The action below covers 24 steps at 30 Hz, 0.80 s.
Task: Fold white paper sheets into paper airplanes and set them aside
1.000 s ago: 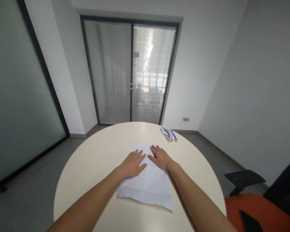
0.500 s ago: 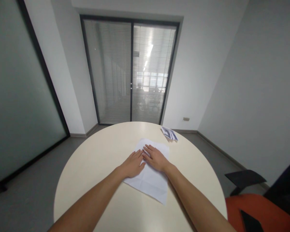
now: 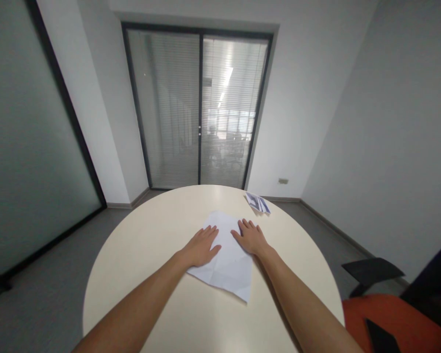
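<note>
When read from left to right, begins with a frosted glass panel (image 3: 33,122) in a black frame, then passes white wall to a two-panel glazing (image 3: 165,108) with lowered blinds. Below, comes to a round cream table (image 3: 132,245). On it, find the left hand (image 3: 201,247) laid palm down, fingers and thumb fanned out, across the left edge of a creased white paper sheet (image 3: 226,268). Near the table's middle, see that sheet turned at an angle, near edge slightly bowed. Farther right, meet the right hand (image 3: 252,239), also palm down and spread, thumb pointing inward, over the sheet's right side. Cannot tell how hard either presses. Hides parts of both side edges under hands and wrists, leaving bare paper between the thumbs.

Beyond the right hand, and apart from it, note a folded printed sheet (image 3: 257,203) by the far rim, then a small wall plate (image 3: 283,181) and, at far right, an orange-seated office chair (image 3: 397,318) beside the table.

Compared with half a second ago, shows the hands parted instead of meeting, mainly through a rightward shift of the right one. Also shows the near right corner slightly farther off.
</note>
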Tool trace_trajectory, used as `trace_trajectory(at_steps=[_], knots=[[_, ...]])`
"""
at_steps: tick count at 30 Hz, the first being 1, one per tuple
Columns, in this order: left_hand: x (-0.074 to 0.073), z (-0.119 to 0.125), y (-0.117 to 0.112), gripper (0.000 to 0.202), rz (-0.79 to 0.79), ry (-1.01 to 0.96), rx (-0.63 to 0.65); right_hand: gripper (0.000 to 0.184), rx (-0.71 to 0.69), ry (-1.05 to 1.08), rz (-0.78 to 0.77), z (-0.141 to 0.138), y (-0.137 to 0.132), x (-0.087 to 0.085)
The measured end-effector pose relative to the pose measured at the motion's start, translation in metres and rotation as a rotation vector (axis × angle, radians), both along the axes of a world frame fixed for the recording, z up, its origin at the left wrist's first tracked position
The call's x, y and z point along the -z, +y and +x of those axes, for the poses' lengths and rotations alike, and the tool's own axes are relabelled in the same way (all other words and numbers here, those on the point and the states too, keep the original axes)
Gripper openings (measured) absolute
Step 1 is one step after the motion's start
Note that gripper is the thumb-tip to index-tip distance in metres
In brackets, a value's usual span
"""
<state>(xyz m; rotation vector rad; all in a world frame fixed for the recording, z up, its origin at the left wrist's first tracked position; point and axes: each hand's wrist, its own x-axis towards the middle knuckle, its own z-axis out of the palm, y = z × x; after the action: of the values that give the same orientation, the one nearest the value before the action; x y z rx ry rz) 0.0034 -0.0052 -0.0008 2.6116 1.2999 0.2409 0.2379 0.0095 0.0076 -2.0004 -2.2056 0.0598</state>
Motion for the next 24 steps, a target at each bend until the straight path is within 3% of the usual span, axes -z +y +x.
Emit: trace_trajectory(at_steps=[2, 5, 10, 14, 24], knots=[[0.002, 0.001, 0.001, 0.068, 0.009, 0.006, -0.049, 0.060, -0.001, -0.022, 0.086, -0.002, -0.003, -0.004], [0.005, 0.000, 0.003, 0.067, 0.044, 0.006, -0.145, 0.057, -0.135, 0.025, 0.143, -0.016, -0.011, -0.010], [0.005, -0.004, 0.008, 0.063, 0.080, 0.012, -0.282, 0.071, -0.534, 0.160, -0.027, -0.046, -0.032, -0.012], [0.001, -0.007, 0.009, 0.061, 0.079, 0.017, -0.340, 0.081, -0.530, 0.148, -0.136, -0.050, -0.041, -0.011], [0.003, -0.008, 0.011, 0.064, 0.073, 0.040, -0.361, 0.096, -0.462, 0.102, -0.130, -0.041, -0.037, -0.009]])
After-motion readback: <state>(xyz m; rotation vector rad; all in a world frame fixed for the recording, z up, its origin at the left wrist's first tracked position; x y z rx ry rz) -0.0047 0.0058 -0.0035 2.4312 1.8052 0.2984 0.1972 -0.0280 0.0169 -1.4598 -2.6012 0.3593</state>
